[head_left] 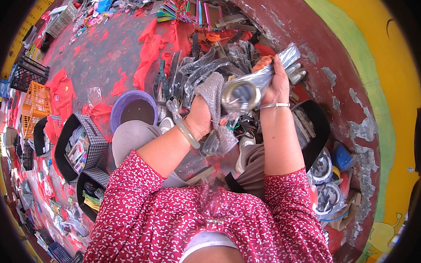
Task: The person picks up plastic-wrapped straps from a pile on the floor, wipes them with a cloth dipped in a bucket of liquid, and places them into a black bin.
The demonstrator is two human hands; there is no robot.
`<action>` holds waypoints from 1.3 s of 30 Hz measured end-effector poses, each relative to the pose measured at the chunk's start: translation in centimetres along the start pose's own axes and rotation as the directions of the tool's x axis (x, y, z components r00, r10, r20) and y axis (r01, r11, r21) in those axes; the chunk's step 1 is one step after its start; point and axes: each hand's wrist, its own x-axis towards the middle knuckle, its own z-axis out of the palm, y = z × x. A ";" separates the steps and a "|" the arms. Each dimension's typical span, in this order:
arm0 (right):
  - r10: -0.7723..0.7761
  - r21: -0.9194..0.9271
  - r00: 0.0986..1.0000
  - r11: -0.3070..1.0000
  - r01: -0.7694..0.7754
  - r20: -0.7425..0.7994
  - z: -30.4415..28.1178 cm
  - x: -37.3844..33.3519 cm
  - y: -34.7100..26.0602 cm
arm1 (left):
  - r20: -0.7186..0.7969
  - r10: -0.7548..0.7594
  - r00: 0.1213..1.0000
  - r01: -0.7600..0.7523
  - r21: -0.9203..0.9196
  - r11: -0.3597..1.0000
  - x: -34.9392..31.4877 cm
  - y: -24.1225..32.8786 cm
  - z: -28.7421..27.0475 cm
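My right hand (278, 86) is closed around a long, shiny item in clear plastic wrap (255, 80), tilted up toward the far right. Its near end is a round, pale-gold ring; what is inside the wrap I cannot make out. My left hand (200, 116) grips a grey textured cloth (213, 92), which hangs close beside the ring end; whether they touch is unclear. Just beyond both hands lies a loose pile of dark, plastic-wrapped items (205, 68).
A purple bucket (114, 114) of murky water stands left of my knee. Checked fabric bins (92, 135) and an orange crate (35, 104) sit farther left. A peeling red wall (335, 78) curves along the right, near another dark bin (315, 123). Plastic-wrapped goods (328, 198) lie at lower right.
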 end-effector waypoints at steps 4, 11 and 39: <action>-0.085 -0.216 0.991 0.974 0.061 -0.105 0.5 0.3 -2.2 | 0.030 0.038 0.999 -0.041 0.080 0.996 1.1 0.3 -1.7; -0.234 -0.572 0.968 0.808 0.142 -0.090 2.0 -1.9 3.5 | 0.267 0.115 0.957 -0.239 0.496 0.835 1.9 -0.2 -1.7; -0.126 -0.497 0.963 0.868 -0.009 -0.238 1.6 -1.5 1.3 | 0.085 -0.264 0.961 0.269 -0.064 0.961 1.2 -0.1 -0.6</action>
